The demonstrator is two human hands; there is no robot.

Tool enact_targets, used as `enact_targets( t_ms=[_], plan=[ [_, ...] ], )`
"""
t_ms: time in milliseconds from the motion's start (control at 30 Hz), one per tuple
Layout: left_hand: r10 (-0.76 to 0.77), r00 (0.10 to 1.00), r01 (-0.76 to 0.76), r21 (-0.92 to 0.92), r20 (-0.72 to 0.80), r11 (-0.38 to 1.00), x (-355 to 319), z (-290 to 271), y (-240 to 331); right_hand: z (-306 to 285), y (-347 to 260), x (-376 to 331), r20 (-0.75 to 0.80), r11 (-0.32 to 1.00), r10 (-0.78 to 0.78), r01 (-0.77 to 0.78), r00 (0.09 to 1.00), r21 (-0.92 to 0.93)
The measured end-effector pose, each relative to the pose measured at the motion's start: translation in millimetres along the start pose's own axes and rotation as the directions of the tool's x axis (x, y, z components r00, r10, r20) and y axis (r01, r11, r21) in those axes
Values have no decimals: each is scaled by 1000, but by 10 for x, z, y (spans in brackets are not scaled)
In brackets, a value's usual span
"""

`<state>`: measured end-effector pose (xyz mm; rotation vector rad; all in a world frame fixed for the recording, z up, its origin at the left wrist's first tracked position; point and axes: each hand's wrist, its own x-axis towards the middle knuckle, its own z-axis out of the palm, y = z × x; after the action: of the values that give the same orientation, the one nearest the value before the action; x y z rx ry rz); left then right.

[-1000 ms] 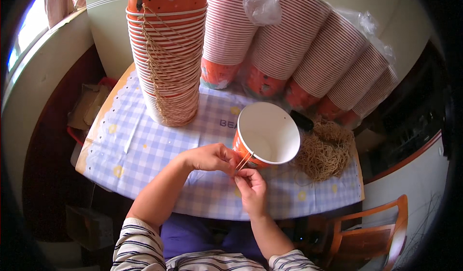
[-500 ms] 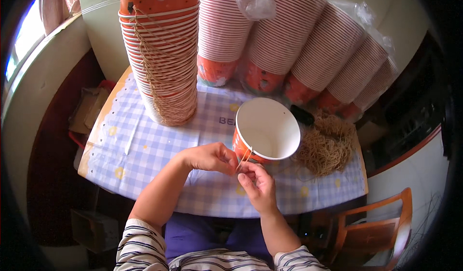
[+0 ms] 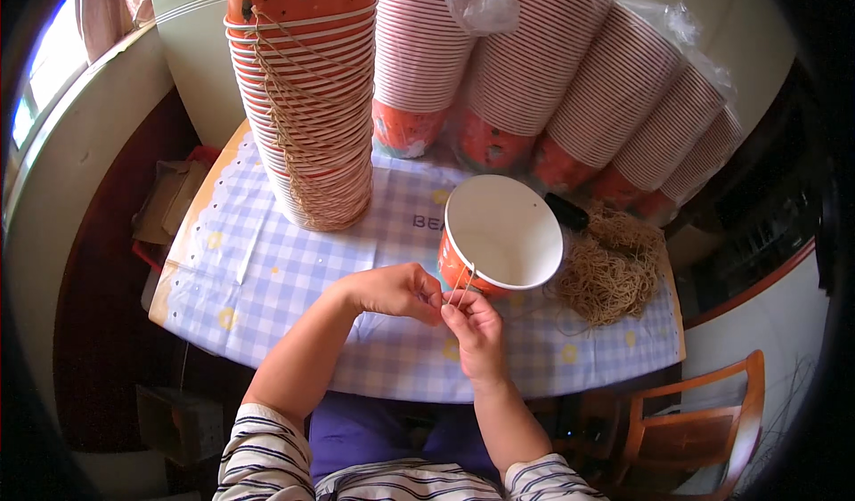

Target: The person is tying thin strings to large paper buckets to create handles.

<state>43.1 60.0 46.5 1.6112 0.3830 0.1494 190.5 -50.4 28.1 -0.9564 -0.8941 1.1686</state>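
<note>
An orange paper cup (image 3: 499, 234) with a white inside lies tilted on the checked tablecloth (image 3: 294, 269), its mouth facing up toward me. My left hand (image 3: 392, 292) is closed at the cup's near rim. My right hand (image 3: 472, 323) pinches a thin tan string (image 3: 465, 280) that runs up over that rim. Both hands touch each other just below the cup. A loose heap of the same tan strings (image 3: 610, 265) lies right of the cup.
A tall stack of orange and white cups with string handles (image 3: 307, 100) stands at the back left. Several long sleeves of stacked cups (image 3: 570, 82) lean at the back. A wooden chair (image 3: 704, 430) stands at the lower right. A dark object (image 3: 567, 211) lies behind the cup.
The hands have stayed at the cup's near rim, with the right fingers shifting slightly on the string. The cup has barely moved.
</note>
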Motion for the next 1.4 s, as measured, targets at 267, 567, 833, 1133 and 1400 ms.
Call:
enact_targets(
  t_ms=[267,567,833,1133,1400],
  plan=[
    [-49,997,52,47,-67,998,-56,-47,38,-101,67,6,-33,994,99,-97,995,53],
    [11,999,-18,-205,-36,979,3,63,54,-178,58,7,47,917,242,-244,969,315],
    [6,999,-12,-132,-42,991,34,88,47,-194,97,7,11,965,170,-169,985,202],
    [-52,988,50,-18,-146,999,-9,120,77,-195,73,-5,-27,967,203,-197,979,160],
    [71,977,-112,-196,-203,974,-13,119,110,-130,75,-31,-3,995,92,-92,996,-29]
  ],
)
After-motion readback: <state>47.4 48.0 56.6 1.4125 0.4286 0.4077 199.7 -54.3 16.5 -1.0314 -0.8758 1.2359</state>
